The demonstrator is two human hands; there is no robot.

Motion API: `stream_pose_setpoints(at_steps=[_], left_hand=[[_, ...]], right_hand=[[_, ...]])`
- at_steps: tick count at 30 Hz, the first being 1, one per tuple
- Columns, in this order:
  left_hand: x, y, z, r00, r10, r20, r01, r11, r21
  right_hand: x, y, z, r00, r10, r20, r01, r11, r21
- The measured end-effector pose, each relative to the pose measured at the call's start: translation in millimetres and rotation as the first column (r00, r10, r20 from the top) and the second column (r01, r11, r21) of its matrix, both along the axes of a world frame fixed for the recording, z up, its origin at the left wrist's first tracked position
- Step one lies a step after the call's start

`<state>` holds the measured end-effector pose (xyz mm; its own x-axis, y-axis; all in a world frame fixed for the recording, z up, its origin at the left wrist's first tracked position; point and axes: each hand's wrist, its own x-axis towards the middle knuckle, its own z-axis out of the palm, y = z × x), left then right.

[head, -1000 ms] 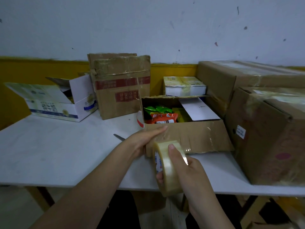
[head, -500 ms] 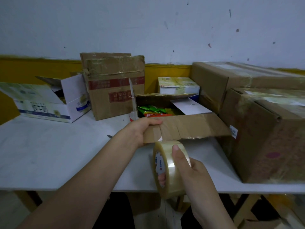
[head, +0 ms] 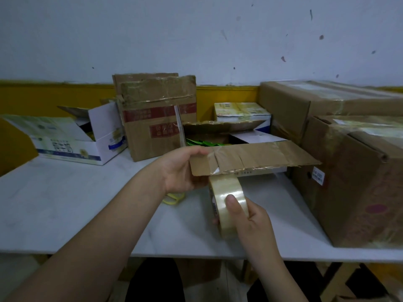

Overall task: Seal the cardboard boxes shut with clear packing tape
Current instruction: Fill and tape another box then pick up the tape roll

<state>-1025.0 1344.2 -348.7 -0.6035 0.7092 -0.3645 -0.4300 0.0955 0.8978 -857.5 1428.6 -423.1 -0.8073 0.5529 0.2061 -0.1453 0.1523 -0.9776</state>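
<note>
My right hand (head: 248,216) grips the tape roll (head: 226,205) nearest me, above the table's (head: 65,214) near edge. Just beyond, my left hand (head: 181,171) holds the open box's near flap (head: 253,158) raised level. Sealed cartons (head: 353,171) stand right; more boxes (head: 157,118) sit farther back.

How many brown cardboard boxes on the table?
4: tall taped box at back left; open box at centre, flap held by left hand; two large boxes at right, rear and front. Others may be hidden.

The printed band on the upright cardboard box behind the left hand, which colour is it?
Red, on the upright cardboard box; only the head view shows it.
</note>
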Motion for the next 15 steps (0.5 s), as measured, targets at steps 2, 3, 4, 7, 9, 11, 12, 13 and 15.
stream_pose_setpoints(at_steps=[2,3,4,7,9,11,12,13,15], left_hand=[[2.0,-3.3,-8.7,1.000,0.020,-0.020,-0.020,1.000,0.020],[4.7,-3.2,-12.5,0.997,0.067,-0.033,-0.066,0.997,0.031],[6.7,-2.2,-15.9,0.991,0.129,-0.045,-0.127,0.991,0.045],[4.2,2.4,-17.3,0.968,0.235,-0.087,-0.231,0.972,0.050],[1.4,5.5,-6.8,0.967,0.225,-0.119,-0.224,0.974,0.026],[-1.3,9.8,3.5,0.961,0.229,-0.158,-0.233,0.972,-0.012],[-1.8,12.3,7.5,0.957,0.225,-0.182,-0.235,0.971,-0.037],[-1.7,14.4,10.8,0.958,0.214,-0.190,-0.229,0.972,-0.058],[-2.0,16.2,13.3,0.973,0.184,-0.141,-0.197,0.977,-0.083]], right_hand=[[-2.0,1.8,-2.6,1.000,0.005,-0.017,-0.005,1.000,-0.013],[-3.1,1.6,-4.3,1.000,0.005,-0.020,-0.005,1.000,-0.014],[-4.1,0.8,-5.8,1.000,0.004,-0.018,-0.005,1.000,-0.017],[-6.0,-4.1,-11.1,1.000,0.010,-0.009,-0.010,1.000,-0.027],[-5.8,-5.2,-9.2,1.000,0.012,0.008,-0.011,0.999,-0.031],[-5.7,-2.8,-4.8,0.999,0.025,0.043,-0.023,0.998,-0.056],[-5.7,-0.8,-2.3,0.997,0.035,0.062,-0.031,0.997,-0.073],[-5.7,1.2,0.1,0.996,0.047,0.076,-0.040,0.995,-0.090],[-5.7,4.0,4.3,0.996,0.056,0.074,-0.047,0.992,-0.120]])
